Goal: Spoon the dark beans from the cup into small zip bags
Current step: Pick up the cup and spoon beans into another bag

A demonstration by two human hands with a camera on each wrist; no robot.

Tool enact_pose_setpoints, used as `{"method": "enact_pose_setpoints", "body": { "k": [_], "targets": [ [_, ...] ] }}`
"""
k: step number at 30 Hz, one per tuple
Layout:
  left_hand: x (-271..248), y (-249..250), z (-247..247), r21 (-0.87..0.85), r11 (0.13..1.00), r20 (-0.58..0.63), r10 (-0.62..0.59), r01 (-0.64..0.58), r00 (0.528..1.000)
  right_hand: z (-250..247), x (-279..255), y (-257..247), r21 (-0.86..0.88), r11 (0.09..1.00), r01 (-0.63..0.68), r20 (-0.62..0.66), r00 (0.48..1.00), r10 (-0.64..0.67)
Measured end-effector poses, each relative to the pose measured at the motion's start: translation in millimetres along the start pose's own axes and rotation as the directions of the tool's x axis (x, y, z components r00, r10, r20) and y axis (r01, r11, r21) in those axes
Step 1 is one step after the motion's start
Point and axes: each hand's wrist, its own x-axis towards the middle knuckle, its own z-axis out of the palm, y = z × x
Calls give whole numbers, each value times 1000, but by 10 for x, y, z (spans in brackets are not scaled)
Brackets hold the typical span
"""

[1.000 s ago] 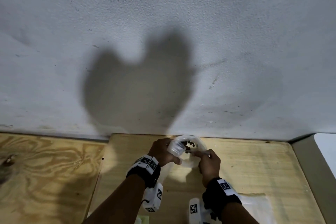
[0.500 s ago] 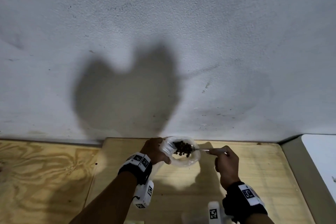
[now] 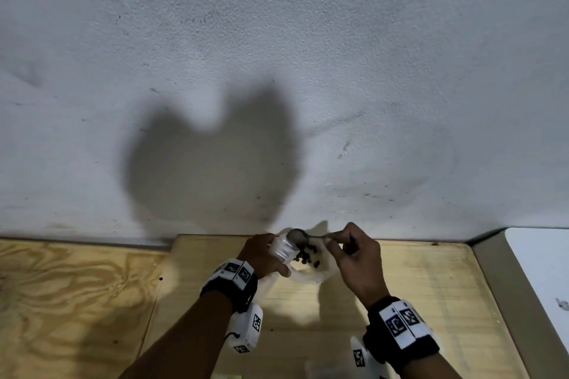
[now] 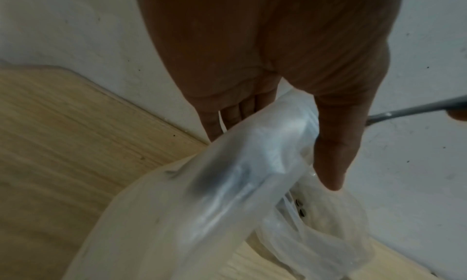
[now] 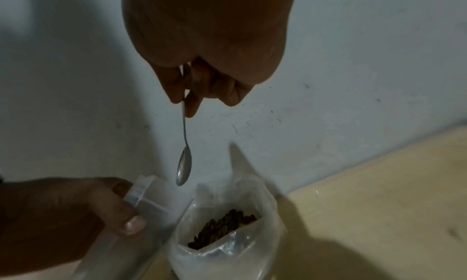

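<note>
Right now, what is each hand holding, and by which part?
The right hand pinches the spoon by the far end of its handle. The left hand grips the clear cup around its side near the rim, along with the zip bag.

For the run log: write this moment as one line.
left hand: holds zip bag | right hand: pinches spoon, empty, above bag | beans: in bag
</note>
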Motion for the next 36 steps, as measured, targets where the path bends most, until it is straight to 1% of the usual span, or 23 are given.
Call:
{"method": "enact_pose_setpoints", "body": {
  "k": [1,3,4,6,9,11,15,17,19,20,21,23,26,29,32,36],
  "targets": [
    [-10,2,-3,-9,1000,1,3,-3,1000,-31,-2,52,20,1000,-5,-76,997,7],
    [-35,10,2,-34,999,11,14,-13,1000,-85,-26,206,28,999,-47,-226,973,52],
    [-43,12,2,-57,998,13,8,-7,1000,-95,-51,292,18,996,-91,-275,957,92],
    [-48,11,14,-90,996,7,3,-2,1000,-85,-119,455,0,979,-202,-323,927,191],
    [-60,13,30,-97,995,1,13,-13,1000,11,-204,635,-25,950,-312,-347,894,284],
    [-80,33,27,-112,994,10,0,1,1000,94,-216,692,-13,927,-374,-360,867,345],
    [-59,23,37,-132,991,24,-17,20,1000,274,-208,707,104,873,-476,-310,819,484],
    [-39,15,46,-111,993,29,-26,29,999,344,-189,716,182,820,-542,-270,775,572],
    [-20,11,48,-85,996,34,-29,32,999,388,-154,727,259,750,-609,-230,715,660],
    [-12,9,46,-79,996,34,-27,29,999,396,-132,732,287,719,-633,-208,691,692],
    [-6,6,41,-78,997,36,-25,27,999,391,-112,738,310,699,-645,-190,678,710],
    [-3,-1,25,-78,997,43,-19,23,999,348,-79,728,346,682,-644,-165,674,720],
    [-15,-15,-4,-97,995,42,-26,30,999,210,-73,697,378,690,-617,-151,695,703],
    [-1,-27,-4,-112,993,40,-42,46,998,39,-95,671,395,711,-582,-135,729,671],
    [1,-6,0,-67,997,52,-26,29,998,-132,-98,631,400,735,-547,-137,757,639],
    [-35,17,-5,-55,998,63,-14,17,998,-291,-59,469,438,775,-456,-130,821,556]
  ]
}}
